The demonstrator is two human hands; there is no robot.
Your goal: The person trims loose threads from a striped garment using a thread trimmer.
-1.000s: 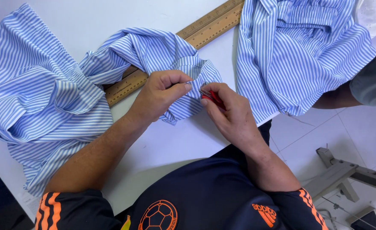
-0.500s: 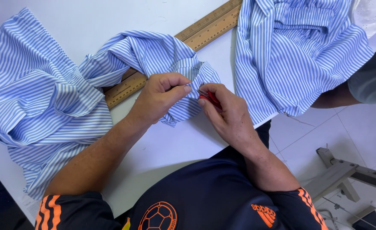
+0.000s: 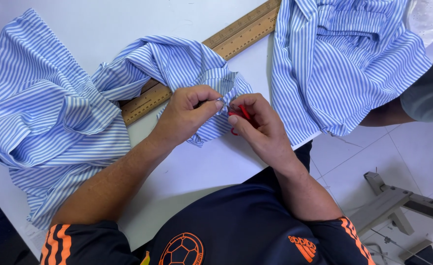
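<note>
Little has shifted since a moment ago: both hands stay bunched over the same fold of cloth, and the right hand (image 3: pixel 260 130) has nudged its red tool a touch closer to the left thumb. The striped shirt (image 3: pixel 54 122) is thin woven cotton in fine blue and white stripes, soft and much creased; its bulk lies heaped toward the left edge of the white surface (image 3: pixel 128 29), and one narrow part of it trails across to the near edge, where the hands work. The left hand (image 3: pixel 189 110) has its grip pressed together, thumb against forefinger, pinching a small puckered fold of that fabric. The right hand's grip is closed too, nipping a small red tool (image 3: pixel 241 115), slim and hard-looking, plastic by its sheen, its tip set against the pinched fold; what kind of tool I cannot tell. Under the cloth a long wooden ruler (image 3: pixel 241 32) runs slantwise toward the far edge, flat, straight-edged, pale brown with fine marks. A second striped garment (image 3: pixel 344 68) of the same stuff lies rumpled at the right edge, partly hanging over it. Another person's forearm (image 3: pixel 383 115) rests just beside that heap.
</note>
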